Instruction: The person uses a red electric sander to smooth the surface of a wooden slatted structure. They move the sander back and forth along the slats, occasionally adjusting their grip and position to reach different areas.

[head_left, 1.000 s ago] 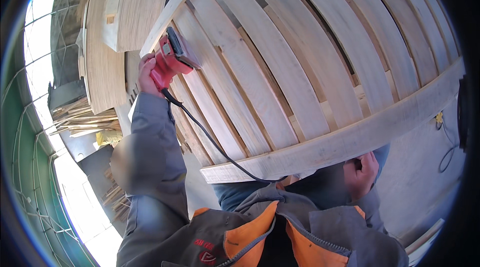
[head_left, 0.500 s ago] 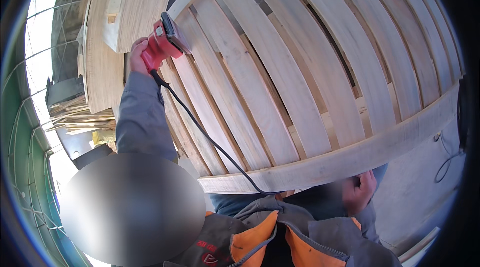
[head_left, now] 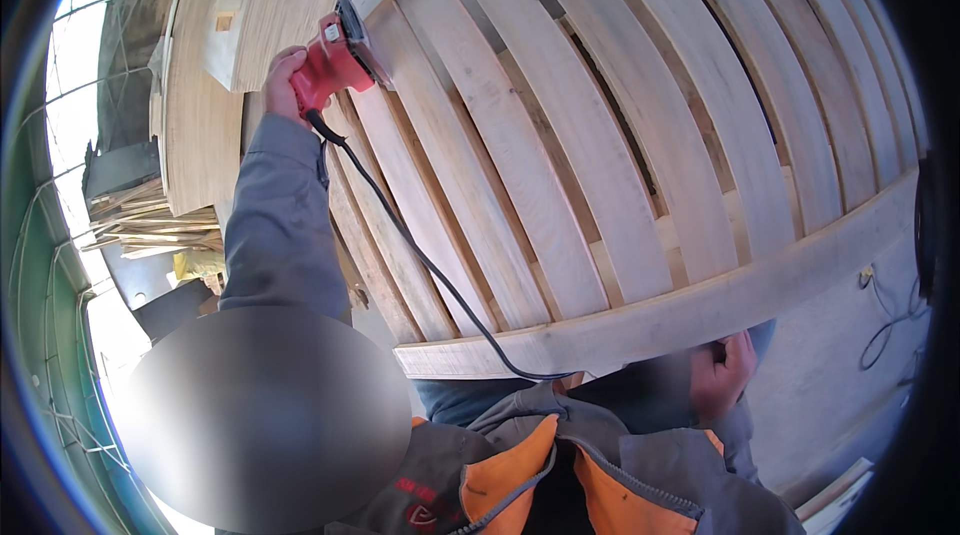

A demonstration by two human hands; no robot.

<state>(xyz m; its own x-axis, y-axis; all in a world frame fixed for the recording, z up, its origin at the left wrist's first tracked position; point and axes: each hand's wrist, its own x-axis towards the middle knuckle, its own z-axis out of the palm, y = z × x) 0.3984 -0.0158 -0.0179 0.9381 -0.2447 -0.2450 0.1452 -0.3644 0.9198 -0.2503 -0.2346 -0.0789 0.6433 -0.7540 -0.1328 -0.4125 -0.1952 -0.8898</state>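
My left hand [head_left: 286,81] is closed around the body of a red electric sander [head_left: 328,67]. The sander is tilted, its dark, flat pad side against the far-left part of a slatted wooden panel [head_left: 560,135]. From its rear a black cord [head_left: 410,235] runs down over the slats and crosses the near rail [head_left: 640,320] toward my jacket. Below that rail, at the right, my right hand [head_left: 724,380] rests near my leg with its fingers curled in. Its palm side is hidden, so what it holds, if anything, cannot be seen.
Large stacked wooden boards [head_left: 270,20] stand at the far left, close to the sander. Below them lies a pile of thin wood strips [head_left: 160,222]. A wire mesh [head_left: 60,325] runs along the left side. On the floor at the right is a loose cable [head_left: 880,335].
In the view, my left hand and the sander sit slightly farther up and to the right. The panel and surroundings have shifted a little too. My right hand stays by my leg.
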